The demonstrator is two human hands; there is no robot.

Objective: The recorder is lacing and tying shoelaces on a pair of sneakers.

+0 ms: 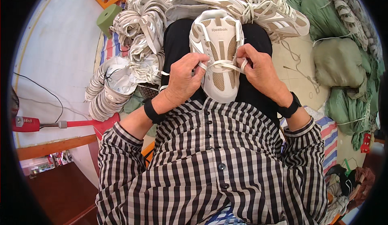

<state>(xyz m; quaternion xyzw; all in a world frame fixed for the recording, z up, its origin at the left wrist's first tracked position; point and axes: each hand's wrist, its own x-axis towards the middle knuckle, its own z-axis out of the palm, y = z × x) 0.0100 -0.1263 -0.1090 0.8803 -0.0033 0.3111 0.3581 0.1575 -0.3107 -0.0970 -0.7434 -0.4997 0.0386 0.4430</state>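
Shoe (218,55) on lap, toe toward body. Left hand (184,77) and right hand (258,69) each pinching the lace (223,65) across its middle, fingers curled, seemingly tight. Shoe pile (133,43) just left.

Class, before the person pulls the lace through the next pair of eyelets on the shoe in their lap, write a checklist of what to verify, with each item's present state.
1. Shoe rests steadily on the lap, toe toward the person: ok.
2. Left hand has a grip on the left end of the white lace: ok.
3. Right hand holds the right end of the lace: ok.
4. Lace lies flat across the tongue, not twisted: cannot tell.
5. Both lace ends are of equal length: cannot tell, the hands cover them.
6. Upper eyelets are free and in view: ok.
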